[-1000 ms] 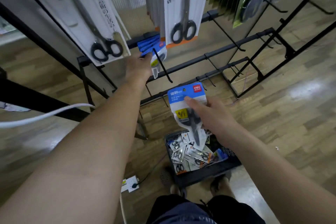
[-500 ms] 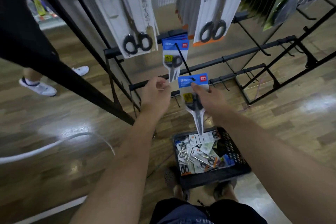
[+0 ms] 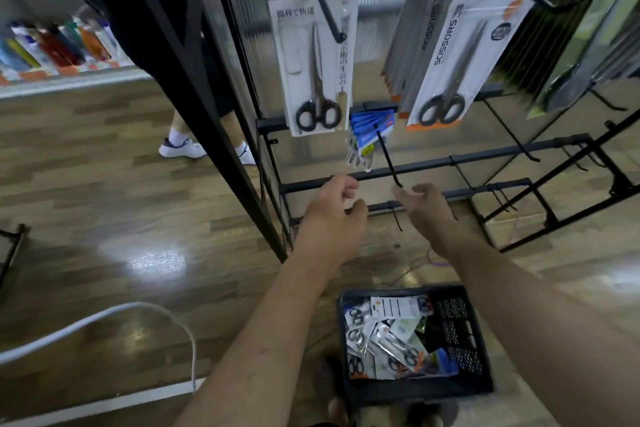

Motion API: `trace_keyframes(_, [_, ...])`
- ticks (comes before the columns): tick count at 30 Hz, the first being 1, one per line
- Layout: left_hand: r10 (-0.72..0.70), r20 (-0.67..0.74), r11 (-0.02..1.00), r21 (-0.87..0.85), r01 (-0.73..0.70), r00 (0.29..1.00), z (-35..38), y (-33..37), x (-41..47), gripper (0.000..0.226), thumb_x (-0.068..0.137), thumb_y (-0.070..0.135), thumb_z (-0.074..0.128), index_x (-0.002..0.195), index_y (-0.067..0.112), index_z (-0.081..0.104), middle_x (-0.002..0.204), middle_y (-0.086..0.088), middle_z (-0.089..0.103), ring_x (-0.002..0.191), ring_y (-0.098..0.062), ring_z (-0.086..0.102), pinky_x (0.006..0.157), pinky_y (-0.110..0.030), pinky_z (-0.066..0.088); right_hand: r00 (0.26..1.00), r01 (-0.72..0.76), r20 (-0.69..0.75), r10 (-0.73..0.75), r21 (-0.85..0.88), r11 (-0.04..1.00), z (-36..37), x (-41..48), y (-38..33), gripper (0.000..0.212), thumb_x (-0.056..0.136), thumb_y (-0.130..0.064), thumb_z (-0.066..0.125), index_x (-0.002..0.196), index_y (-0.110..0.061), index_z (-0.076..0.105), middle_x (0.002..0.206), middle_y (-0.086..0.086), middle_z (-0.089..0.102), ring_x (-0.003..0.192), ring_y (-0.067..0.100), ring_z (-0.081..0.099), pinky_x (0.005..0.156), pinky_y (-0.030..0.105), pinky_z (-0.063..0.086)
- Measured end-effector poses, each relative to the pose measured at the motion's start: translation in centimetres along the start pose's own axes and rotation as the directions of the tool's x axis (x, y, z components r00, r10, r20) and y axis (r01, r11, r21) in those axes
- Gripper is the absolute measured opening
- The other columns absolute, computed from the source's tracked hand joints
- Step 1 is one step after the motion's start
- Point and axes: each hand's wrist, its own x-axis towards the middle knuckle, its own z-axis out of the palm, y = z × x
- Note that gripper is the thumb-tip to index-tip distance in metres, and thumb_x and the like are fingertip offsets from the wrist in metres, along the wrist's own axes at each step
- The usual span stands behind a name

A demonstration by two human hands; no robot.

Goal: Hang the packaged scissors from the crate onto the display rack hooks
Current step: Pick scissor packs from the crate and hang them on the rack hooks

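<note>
Packaged scissors with blue header cards (image 3: 370,135) hang in a small bunch at the back of a black hook (image 3: 388,161) on the display rack (image 3: 491,157). They sit above both hands and touch neither.

Starting at the far left, we see a white cable (image 3: 114,310) looping over the wood floor. Further back is another person's foot in a white sneaker (image 3: 183,148). On the rack's upper row a white-carded scissors pack (image 3: 313,45) hangs just left of the blue bunch.

Below it the left hand (image 3: 330,215) is raised in front of the lower bars. Its fingers (image 3: 348,184) are loosely curled and hold nothing, well short of the blue packs.

The long hook slopes down towards us. Its tip ends just beside the right hand's outstretched fingers (image 3: 401,194), and we cannot tell whether they touch. The right hand (image 3: 427,210) is relaxed and empty.

Under the forearms the black plastic crate (image 3: 460,333) stands on the floor. More packaged scissors (image 3: 388,340) lie jumbled in its left half, apart from both hands.

Up on the right hang white packs printed SCISSORS (image 3: 450,59), then green-carded packs (image 3: 595,21) at the edge.
</note>
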Motion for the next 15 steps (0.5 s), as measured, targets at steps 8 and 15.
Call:
trace_keyframes(8, [0.173,0.071,0.927,0.324,-0.187,0.982,0.9,5.4,-4.1,0.041,0.102,0.03,0.054,0.142,0.026,0.049,0.142,0.003,0.053,0.126,-0.018,0.055,0.102,-0.035,0.045,0.933,0.347,0.062,-0.355,-0.412,0.842,-8.9,-10.2,2.3,0.052,0.094,-0.033,0.07,0.143,-0.026,0.051,0.142,-0.002,0.057,0.102,0.009,0.061,0.083,0.019,0.044])
trace_keyframes(15, [0.261,0.129,0.784,0.549,-0.288,0.957,4.1,11.1,-10.8,0.06,0.099,0.038,0.058,0.152,0.024,0.032,0.152,-0.003,0.037,0.134,-0.029,0.047,0.111,-0.043,0.04,0.821,0.46,0.088,-0.564,-0.686,0.563,-18.6,-17.5,1.4,0.062,0.098,-0.043,0.059,0.153,-0.029,0.036,0.156,-0.006,0.041,0.141,0.018,0.041,0.109,0.032,0.037])
